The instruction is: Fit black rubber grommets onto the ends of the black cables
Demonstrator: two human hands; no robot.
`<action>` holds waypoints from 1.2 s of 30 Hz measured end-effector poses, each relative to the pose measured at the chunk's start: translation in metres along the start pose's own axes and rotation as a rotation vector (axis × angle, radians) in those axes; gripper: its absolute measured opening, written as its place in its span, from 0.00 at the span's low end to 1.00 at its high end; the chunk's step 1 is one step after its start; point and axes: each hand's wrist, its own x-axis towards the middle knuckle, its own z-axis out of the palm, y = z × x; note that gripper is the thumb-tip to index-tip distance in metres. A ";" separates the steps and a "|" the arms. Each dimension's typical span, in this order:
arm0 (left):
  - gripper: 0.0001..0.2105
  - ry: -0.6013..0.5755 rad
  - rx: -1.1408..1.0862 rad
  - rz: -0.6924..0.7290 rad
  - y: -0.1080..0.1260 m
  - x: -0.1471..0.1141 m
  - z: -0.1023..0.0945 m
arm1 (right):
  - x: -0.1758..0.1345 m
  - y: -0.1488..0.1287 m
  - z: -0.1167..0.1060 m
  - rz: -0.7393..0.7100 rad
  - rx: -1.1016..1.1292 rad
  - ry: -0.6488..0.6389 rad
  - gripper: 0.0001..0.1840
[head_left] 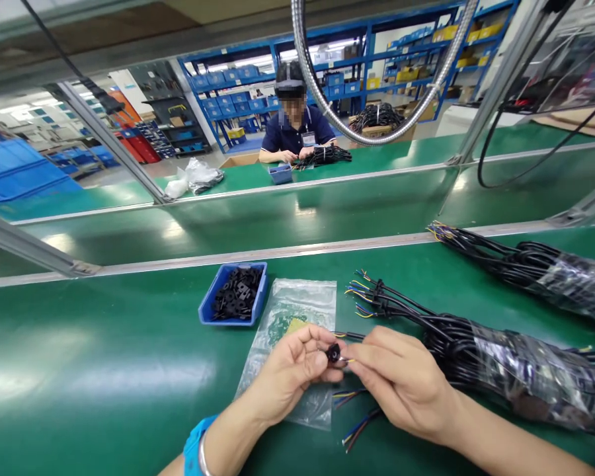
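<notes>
Black part (332,354), just one, sits pinched in the left hand (295,362); the right hand (409,380) pinches thin wires (348,360) beside it, above one clear bag (323,299). Two cable bundles (520,363) lie rightward.

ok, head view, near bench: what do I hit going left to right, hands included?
Blue bin of black parts → left hand → small black part at its fingertips → right hand → clear wrap on the nearer cable bundle.

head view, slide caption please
Left hand holding a small black part, right hand pinching thin wire, over a green workbench.
</notes>
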 end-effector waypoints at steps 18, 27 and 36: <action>0.13 -0.007 -0.001 0.105 -0.003 -0.001 0.008 | -0.008 0.005 0.006 -0.012 0.179 0.053 0.16; 0.13 -0.022 0.029 0.131 -0.006 0.000 0.003 | -0.004 0.002 0.006 0.036 0.141 0.085 0.11; 0.13 -0.012 0.037 0.117 -0.007 -0.003 0.004 | -0.003 -0.003 0.005 0.083 0.103 0.100 0.08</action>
